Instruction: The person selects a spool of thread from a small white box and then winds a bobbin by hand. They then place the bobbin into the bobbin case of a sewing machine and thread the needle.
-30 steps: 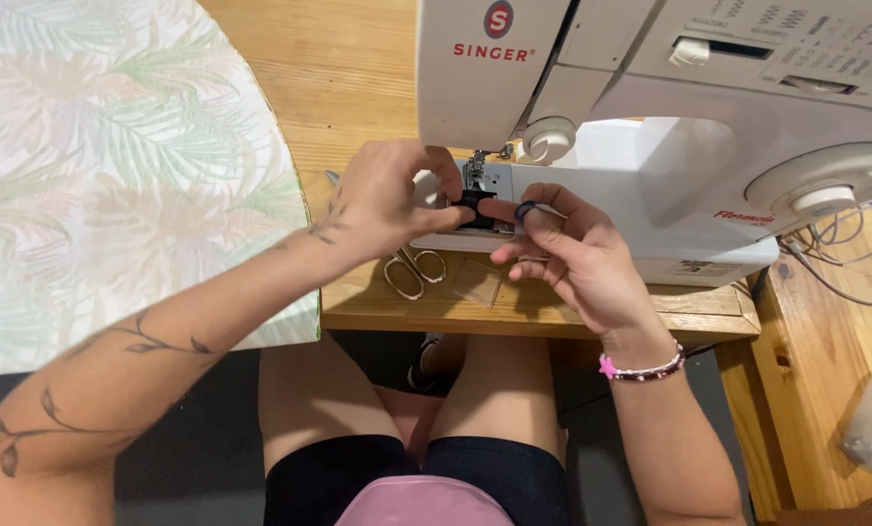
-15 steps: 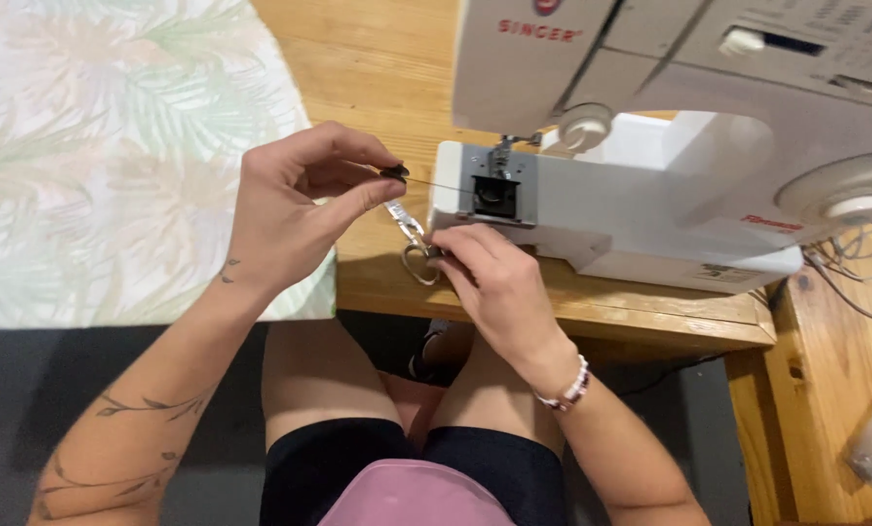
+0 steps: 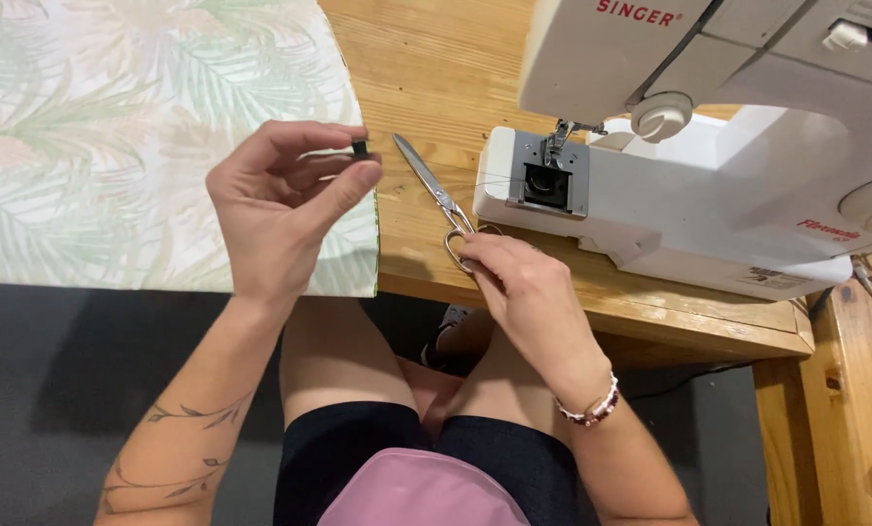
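Note:
My left hand (image 3: pixel 280 200) is raised over the edge of the leaf-print fabric (image 3: pixel 114 127) and pinches a small dark bobbin (image 3: pixel 360 148) between thumb and forefinger. A thin thread runs from it toward the open bobbin compartment (image 3: pixel 545 183) of the white sewing machine (image 3: pixel 709 127). My right hand (image 3: pixel 524 287) rests on the handles of the metal scissors (image 3: pixel 426 180), which lie on the wooden table (image 3: pixel 436 68) with their blades pointing away from me.
The sewing machine's needle and presser foot (image 3: pixel 558 141) sit just above the open compartment. A second wooden surface (image 3: pixel 860 390) with cables stands at the right. My knees are below the table's front edge.
My left hand has drawn the bobbin away from the machine to the left, pulling thread out. My right hand left the bobbin area and dropped onto the scissors' handles.

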